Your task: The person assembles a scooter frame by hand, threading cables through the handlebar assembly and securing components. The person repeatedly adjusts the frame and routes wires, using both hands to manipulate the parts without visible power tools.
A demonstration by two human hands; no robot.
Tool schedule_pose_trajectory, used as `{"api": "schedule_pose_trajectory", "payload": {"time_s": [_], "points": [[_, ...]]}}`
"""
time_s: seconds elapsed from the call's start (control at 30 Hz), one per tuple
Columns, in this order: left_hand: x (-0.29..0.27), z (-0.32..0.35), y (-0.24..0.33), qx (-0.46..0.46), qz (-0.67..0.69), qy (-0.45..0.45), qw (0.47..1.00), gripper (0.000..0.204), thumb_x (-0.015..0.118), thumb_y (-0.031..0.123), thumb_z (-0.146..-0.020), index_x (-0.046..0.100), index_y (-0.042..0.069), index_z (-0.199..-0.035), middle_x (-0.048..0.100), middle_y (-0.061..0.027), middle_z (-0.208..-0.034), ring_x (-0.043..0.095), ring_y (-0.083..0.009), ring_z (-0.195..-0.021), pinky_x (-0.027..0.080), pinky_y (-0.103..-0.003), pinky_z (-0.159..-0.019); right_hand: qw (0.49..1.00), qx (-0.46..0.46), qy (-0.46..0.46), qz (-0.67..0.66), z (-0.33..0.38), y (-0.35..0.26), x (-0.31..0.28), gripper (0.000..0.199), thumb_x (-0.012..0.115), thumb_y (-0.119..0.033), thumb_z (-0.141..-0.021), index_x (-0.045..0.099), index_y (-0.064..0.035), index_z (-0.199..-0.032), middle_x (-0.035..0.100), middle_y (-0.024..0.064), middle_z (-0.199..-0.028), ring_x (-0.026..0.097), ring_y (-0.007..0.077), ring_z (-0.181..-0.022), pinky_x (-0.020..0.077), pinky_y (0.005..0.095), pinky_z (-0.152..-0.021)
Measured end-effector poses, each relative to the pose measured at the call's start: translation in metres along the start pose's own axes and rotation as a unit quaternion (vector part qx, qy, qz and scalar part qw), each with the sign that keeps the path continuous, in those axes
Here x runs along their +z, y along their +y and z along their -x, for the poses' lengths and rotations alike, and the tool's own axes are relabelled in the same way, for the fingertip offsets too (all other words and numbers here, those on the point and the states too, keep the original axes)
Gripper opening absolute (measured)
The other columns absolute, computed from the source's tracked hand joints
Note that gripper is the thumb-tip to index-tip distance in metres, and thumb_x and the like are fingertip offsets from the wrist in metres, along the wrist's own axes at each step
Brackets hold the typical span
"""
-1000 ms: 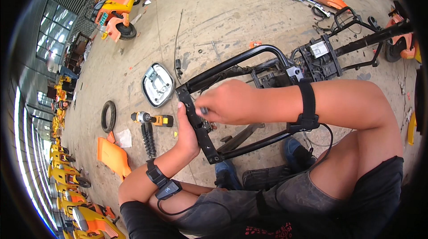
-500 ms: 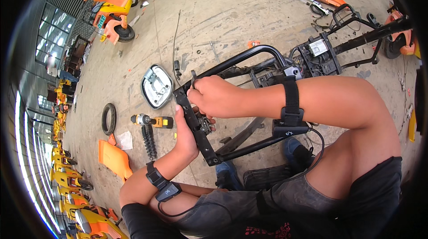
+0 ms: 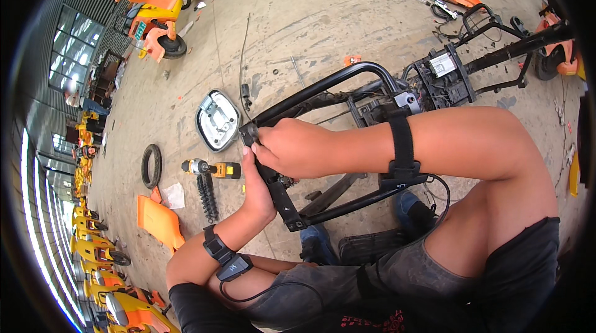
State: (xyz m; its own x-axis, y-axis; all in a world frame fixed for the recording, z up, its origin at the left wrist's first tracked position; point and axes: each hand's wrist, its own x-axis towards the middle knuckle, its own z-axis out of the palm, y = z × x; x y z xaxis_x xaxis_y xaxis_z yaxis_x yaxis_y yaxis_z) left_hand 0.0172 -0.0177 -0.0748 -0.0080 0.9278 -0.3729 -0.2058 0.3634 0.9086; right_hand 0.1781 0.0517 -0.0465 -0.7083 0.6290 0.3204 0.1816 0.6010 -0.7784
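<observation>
A black metal scooter frame [image 3: 326, 86] stretches from in front of me toward the right. My left hand [image 3: 259, 191] is closed round its near end bar [image 3: 286, 207], thumb lying along the outer side and fingers mostly hidden beneath. My right hand [image 3: 292, 148] is closed at the far end of the same bar. Its fingertips press on a small dark piece [image 3: 248, 131] at the bar's corner; its kind does not show clearly. Part of a metal mechanism under the bar is covered by the right hand.
Left of the frame lie a cordless power tool [image 3: 220, 170], a black coil spring shock [image 3: 207, 197], a tyre [image 3: 151, 166] and an orange panel [image 3: 159, 221]. A grey-white shell [image 3: 218, 120] sits beyond. Yellow-orange scooters [image 3: 158, 19] stand along the left side.
My right hand has come down and nearer along the bar; the dark piece at its fingers has turned from standing upright to the bar's corner. My left hand stays in place.
</observation>
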Motion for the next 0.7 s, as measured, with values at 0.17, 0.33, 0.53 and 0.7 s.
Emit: {"api": "schedule_pose_trajectory", "payload": {"time_s": [0.17,0.33,0.53,0.7], "points": [[0.001,0.000,-0.005,0.015,0.029,0.045,0.998,0.063,0.029,0.064,-0.102,0.057,0.011,-0.121,0.065,-0.0066,-0.116,0.063,-0.0167,-0.109,0.051,-0.031,-0.092,0.996,-0.067,-0.006,0.050,0.014,-0.003,-0.003,0.029,0.053,-0.023,-0.097,0.060,0.0047,-0.089,0.064,0.0227,-0.071,0.066,0.0412,-0.068,0.0533,0.0486,-0.064],[0.005,0.006,0.003,-0.041,0.012,0.023,0.999,0.076,0.032,0.072,-0.097,0.056,0.005,-0.123,0.066,-0.0114,-0.110,0.066,-0.0221,-0.103,0.053,-0.034,-0.090,0.979,-0.165,-0.092,0.083,0.034,0.006,0.000,0.019,0.063,-0.020,-0.089,0.060,-0.0011,-0.090,0.066,0.0187,-0.075,0.067,0.0397,-0.070,0.0538,0.0482,-0.064],[0.005,0.001,-0.002,-0.027,0.011,0.029,0.999,0.084,0.030,0.075,-0.096,0.056,-0.001,-0.121,0.065,-0.0143,-0.099,0.066,-0.0250,-0.089,0.054,-0.037,-0.085,0.942,-0.202,-0.189,0.189,0.053,0.014,0.006,0.015,0.064,-0.013,-0.082,0.057,-0.0029,-0.091,0.066,0.0141,-0.074,0.068,0.0356,-0.071,0.0545,0.0468,-0.062],[0.003,-0.001,-0.002,-0.026,0.015,0.021,0.999,0.076,0.028,0.071,-0.098,0.055,0.002,-0.116,0.063,-0.0114,-0.095,0.065,-0.0243,-0.085,0.053,-0.038,-0.079,0.922,-0.174,-0.259,0.228,0.062,0.012,0.016,0.011,0.060,-0.011,-0.081,0.058,-0.0022,-0.087,0.066,0.0124,-0.074,0.069,0.0344,-0.072,0.0558,0.0448,-0.063]]}}
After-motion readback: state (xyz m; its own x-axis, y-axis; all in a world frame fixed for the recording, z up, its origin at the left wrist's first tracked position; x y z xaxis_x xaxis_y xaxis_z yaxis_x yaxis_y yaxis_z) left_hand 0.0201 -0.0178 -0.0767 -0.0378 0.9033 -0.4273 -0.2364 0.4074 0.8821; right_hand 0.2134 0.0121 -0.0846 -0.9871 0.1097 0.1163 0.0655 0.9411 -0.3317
